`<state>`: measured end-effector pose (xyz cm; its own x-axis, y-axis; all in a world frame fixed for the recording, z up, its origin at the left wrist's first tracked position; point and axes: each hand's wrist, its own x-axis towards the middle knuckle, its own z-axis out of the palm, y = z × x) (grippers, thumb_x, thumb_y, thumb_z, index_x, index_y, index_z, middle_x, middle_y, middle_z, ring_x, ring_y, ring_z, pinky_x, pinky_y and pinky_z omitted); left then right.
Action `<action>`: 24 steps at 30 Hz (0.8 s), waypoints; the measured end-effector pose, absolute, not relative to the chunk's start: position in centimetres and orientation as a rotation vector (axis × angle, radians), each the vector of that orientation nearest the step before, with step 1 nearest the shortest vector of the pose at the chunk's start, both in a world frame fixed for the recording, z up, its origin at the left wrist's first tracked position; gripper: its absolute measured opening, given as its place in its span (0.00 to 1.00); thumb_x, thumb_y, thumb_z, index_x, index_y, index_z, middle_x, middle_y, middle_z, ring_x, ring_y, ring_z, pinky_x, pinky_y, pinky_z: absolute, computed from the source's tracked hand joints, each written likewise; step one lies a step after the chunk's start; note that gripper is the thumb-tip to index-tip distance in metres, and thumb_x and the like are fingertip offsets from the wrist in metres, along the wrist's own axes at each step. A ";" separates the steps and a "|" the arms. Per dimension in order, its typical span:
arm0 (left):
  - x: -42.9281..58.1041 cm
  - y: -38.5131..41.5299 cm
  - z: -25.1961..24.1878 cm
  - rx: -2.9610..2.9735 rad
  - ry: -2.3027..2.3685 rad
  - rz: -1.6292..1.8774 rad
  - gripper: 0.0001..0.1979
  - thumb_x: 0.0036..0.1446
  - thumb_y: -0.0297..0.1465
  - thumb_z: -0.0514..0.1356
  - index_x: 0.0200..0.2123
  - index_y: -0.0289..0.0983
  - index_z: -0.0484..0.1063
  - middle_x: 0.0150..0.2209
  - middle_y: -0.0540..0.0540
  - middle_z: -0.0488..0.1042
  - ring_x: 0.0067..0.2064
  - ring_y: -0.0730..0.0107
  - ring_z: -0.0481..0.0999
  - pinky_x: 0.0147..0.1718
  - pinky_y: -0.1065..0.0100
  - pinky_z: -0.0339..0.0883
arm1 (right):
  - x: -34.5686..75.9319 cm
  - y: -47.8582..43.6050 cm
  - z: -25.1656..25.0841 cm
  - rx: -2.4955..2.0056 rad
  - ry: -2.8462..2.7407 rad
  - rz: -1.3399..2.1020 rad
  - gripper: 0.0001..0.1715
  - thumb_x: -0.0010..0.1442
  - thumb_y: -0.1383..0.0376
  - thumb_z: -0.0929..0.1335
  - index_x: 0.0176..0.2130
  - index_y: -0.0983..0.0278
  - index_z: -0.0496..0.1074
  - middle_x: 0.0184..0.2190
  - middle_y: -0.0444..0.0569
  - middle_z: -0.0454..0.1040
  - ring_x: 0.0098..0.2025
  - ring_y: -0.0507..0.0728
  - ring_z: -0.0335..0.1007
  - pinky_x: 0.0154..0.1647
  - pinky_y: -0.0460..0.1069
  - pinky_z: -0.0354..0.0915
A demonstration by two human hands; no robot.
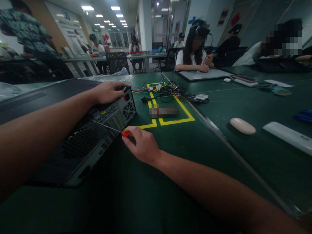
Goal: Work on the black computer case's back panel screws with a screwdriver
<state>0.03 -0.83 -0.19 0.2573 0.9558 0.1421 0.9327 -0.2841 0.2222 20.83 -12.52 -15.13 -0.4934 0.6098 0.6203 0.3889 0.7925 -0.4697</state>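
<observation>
A black desktop computer case (83, 143) lies on its side on the green table (185, 143), its rear panel with a round fan grille facing right. My left hand (108, 92) rests on the case's far top edge, fingers curled over it. My right hand (142, 144) is closed round the red handle of a screwdriver (110, 128). The thin metal shaft points left and its tip touches the rear panel.
A tangle of coloured cables (168, 89) lies inside yellow tape lines (175, 121). A pale mouse (242, 125) and a white keyboard (287, 136) sit to the right. Several people sit at the far side; one works over a large tablet (204, 74).
</observation>
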 end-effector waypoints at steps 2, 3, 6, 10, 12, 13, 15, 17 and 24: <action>0.1 -0.9 -0.2 2.426 1.818 0.360 0.40 0.55 0.46 0.54 0.67 0.34 0.71 0.62 0.39 0.75 0.58 0.48 0.74 0.63 0.53 0.62 | 20.8 -12.6 -15.1 -0.744 -2.150 0.342 0.17 0.76 0.54 0.62 0.55 0.61 0.69 0.48 0.52 0.79 0.46 0.57 0.79 0.47 0.51 0.72; 0.0 -0.9 -0.2 2.430 1.818 0.355 0.39 0.55 0.46 0.53 0.67 0.34 0.71 0.61 0.39 0.75 0.58 0.49 0.74 0.63 0.54 0.62 | 20.8 -12.6 -15.1 -0.743 -2.152 0.344 0.17 0.76 0.54 0.62 0.55 0.61 0.69 0.48 0.52 0.79 0.47 0.57 0.79 0.47 0.51 0.72; -0.1 -0.8 -0.3 2.452 1.810 0.366 0.39 0.56 0.46 0.53 0.67 0.33 0.71 0.61 0.39 0.75 0.58 0.50 0.74 0.63 0.54 0.61 | 20.8 -12.6 -15.1 -0.743 -2.155 0.349 0.17 0.76 0.55 0.62 0.55 0.61 0.69 0.48 0.51 0.79 0.48 0.57 0.79 0.48 0.51 0.71; -0.2 -0.6 -0.4 2.448 1.812 0.373 0.39 0.57 0.46 0.53 0.67 0.33 0.71 0.61 0.38 0.75 0.59 0.48 0.73 0.64 0.53 0.62 | 20.8 -12.6 -15.0 -0.752 -2.160 0.348 0.17 0.76 0.55 0.62 0.55 0.61 0.69 0.48 0.51 0.79 0.47 0.57 0.79 0.47 0.51 0.71; -0.3 -0.5 -0.4 2.434 1.828 0.367 0.39 0.56 0.46 0.54 0.68 0.34 0.71 0.61 0.38 0.76 0.60 0.46 0.74 0.63 0.53 0.63 | 20.8 -12.6 -15.0 -0.755 -2.170 0.344 0.16 0.75 0.56 0.63 0.55 0.62 0.69 0.47 0.51 0.79 0.46 0.57 0.78 0.46 0.50 0.71; -0.3 -0.4 -0.5 2.433 1.831 0.368 0.39 0.56 0.46 0.54 0.68 0.36 0.71 0.61 0.39 0.76 0.60 0.46 0.74 0.63 0.54 0.63 | 20.8 -12.6 -14.9 -0.757 -2.172 0.344 0.16 0.75 0.56 0.63 0.55 0.61 0.69 0.47 0.51 0.79 0.47 0.57 0.78 0.46 0.50 0.71; -0.4 -0.2 -0.5 2.435 1.829 0.378 0.38 0.55 0.46 0.55 0.67 0.38 0.72 0.61 0.41 0.76 0.60 0.44 0.74 0.63 0.54 0.64 | 20.8 -12.5 -14.9 -0.758 -2.169 0.342 0.15 0.75 0.57 0.64 0.55 0.61 0.69 0.47 0.50 0.79 0.47 0.56 0.78 0.46 0.50 0.71; -0.6 0.0 -0.6 2.432 1.825 0.392 0.38 0.55 0.45 0.56 0.67 0.40 0.72 0.61 0.41 0.77 0.59 0.44 0.75 0.63 0.53 0.65 | 20.8 -12.5 -14.9 -0.756 -2.164 0.338 0.15 0.75 0.57 0.64 0.55 0.61 0.69 0.47 0.50 0.80 0.47 0.57 0.78 0.47 0.50 0.71; -0.6 0.1 -0.7 2.433 1.818 0.431 0.36 0.54 0.43 0.56 0.66 0.40 0.74 0.60 0.41 0.77 0.57 0.43 0.76 0.62 0.51 0.66 | 20.7 -12.6 -15.0 -0.769 -2.161 0.328 0.15 0.75 0.56 0.64 0.55 0.61 0.69 0.47 0.50 0.80 0.46 0.56 0.79 0.46 0.50 0.71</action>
